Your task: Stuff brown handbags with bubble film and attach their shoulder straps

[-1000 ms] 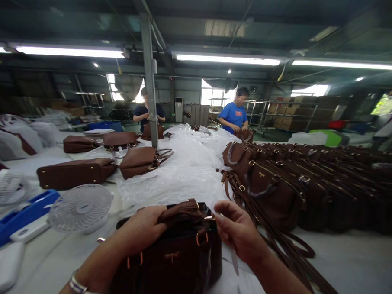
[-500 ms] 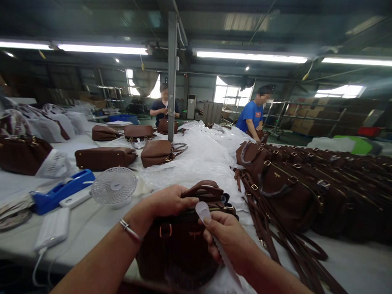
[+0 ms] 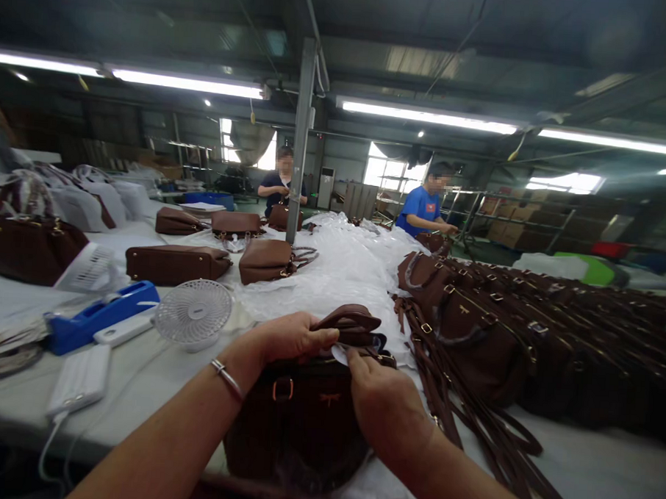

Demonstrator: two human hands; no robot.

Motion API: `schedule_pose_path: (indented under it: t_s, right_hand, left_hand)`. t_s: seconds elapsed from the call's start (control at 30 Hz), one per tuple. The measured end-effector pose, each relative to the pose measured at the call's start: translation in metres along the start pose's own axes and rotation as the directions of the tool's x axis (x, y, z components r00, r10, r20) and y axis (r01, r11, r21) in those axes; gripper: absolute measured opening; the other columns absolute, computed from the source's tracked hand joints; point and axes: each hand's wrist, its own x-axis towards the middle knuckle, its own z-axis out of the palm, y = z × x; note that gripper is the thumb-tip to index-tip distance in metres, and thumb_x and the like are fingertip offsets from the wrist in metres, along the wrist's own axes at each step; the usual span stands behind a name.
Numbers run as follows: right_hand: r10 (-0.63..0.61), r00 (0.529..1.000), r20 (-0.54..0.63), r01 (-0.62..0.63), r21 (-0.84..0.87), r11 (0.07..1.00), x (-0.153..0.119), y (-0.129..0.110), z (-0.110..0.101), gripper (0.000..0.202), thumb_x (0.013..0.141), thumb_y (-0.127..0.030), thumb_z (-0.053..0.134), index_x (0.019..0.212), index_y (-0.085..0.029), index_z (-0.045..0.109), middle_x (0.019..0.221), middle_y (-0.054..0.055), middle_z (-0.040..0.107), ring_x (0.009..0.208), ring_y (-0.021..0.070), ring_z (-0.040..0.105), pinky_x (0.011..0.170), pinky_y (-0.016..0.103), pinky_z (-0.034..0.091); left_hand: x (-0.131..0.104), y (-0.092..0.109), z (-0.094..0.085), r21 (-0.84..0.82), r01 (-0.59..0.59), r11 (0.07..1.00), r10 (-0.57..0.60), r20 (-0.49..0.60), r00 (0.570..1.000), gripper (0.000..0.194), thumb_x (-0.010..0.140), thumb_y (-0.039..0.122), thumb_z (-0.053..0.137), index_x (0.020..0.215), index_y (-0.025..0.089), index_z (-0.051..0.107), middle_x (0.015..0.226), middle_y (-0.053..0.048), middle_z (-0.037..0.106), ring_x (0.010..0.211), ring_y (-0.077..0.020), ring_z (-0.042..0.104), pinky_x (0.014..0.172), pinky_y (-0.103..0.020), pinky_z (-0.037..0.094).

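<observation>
While the left hand grips the bag by its handles, lower centre, the right hand holds a strip; whether already inside is unclear.

Your left hand has its grip closed on the brown leather handles of a dark brown leather handbag, which stands near the front edge of the white-covered desk. Your right hand pinches a translucent white strip by the bag's top opening, just beside your left fingertips. To your left sit a round white fan, a blue plastic tape dispenser and a white power strip with a cable. Crumpled clear plastic sheeting spreads beyond the bag. On your right, long brown leather straps lie beside rows of brown handbags. Two people, one in a blue shirt, work farther back.
</observation>
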Motion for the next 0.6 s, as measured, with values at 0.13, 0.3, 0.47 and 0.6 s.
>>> schedule_pose_path:
  t_s: [0.13,0.3,0.47,0.6]
  right_hand:
    - [-0.019,0.997,0.08,0.036,-0.223,0.974,0.005,-0.015,-0.001,0.05,0.088,0.002,0.046,0.132,-0.007,0.067,0.095,0.02,0.076,0.071,0.0281,0.075,0.059,0.034,0.057]
    - [0.001,0.996,0.093,0.011,-0.131,0.991,0.008,-0.021,-0.007,0.046,0.089,0.002,0.047,0.128,-0.009,0.069,0.1,0.02,0.076,0.081,0.0295,0.075,0.068,0.036,0.059]
    - [0.138,0.99,0.038,-0.134,0.594,0.793,0.0,-0.013,-0.002,0.041,0.093,-0.023,0.058,0.133,-0.016,0.059,0.104,0.013,0.075,0.091,0.0265,0.074,0.077,0.037,0.06]
    - [0.281,0.843,0.459,-0.505,0.854,0.121,0.001,-0.014,-0.004,0.04,0.081,-0.046,0.066,0.107,-0.017,0.056,0.063,-0.004,0.061,0.043,0.0138,0.057,0.036,0.022,0.042]
  left_hand:
    - [-0.001,0.0,0.0,0.013,0.008,1.0,-0.008,-0.013,1.0,0.062,0.079,0.076,0.064,0.083,0.015,0.068,0.058,0.004,0.049,0.05,-0.011,0.041,0.047,-0.025,0.028]
    - [-0.001,-0.005,0.004,-0.009,0.001,1.0,-0.002,-0.019,1.0,0.041,0.074,0.049,0.073,0.097,0.014,0.075,0.06,0.004,0.053,0.053,-0.0113,0.043,0.05,-0.025,0.032]
    - [0.001,-0.01,0.005,-0.028,-0.031,0.999,0.03,-0.02,0.999,0.033,0.068,0.03,0.063,0.093,0.012,0.073,0.059,0.003,0.052,0.053,-0.0118,0.043,0.051,-0.025,0.033]
    - [0.001,-0.01,0.005,0.008,-0.051,0.999,0.052,-0.016,0.999,0.034,0.07,0.03,0.06,0.096,0.012,0.074,0.057,0.004,0.051,0.05,-0.0114,0.041,0.048,-0.025,0.029]
